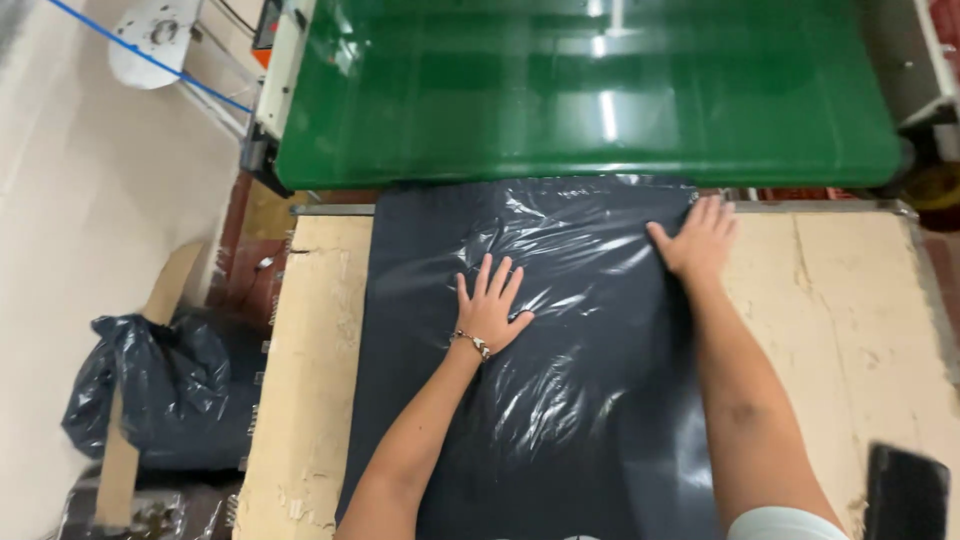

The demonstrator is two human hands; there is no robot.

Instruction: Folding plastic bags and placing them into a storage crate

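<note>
A large black plastic bag [560, 330] lies flat on a worn wooden table [320, 330], its far edge reaching under a green conveyor belt [590, 90]. My left hand [490, 305] presses flat on the bag's middle, fingers spread, a beaded bracelet on the wrist. At the bag's upper right corner, close to the belt's edge, my right hand [700, 240] lies flat with its fingers apart. Neither hand grips anything.
The conveyor machine has a white frame [280, 70] at its left side. A filled black bag [150, 385] and a cardboard strip [125, 450] sit on the floor at the left. A dark object [905, 495] shows at the lower right corner.
</note>
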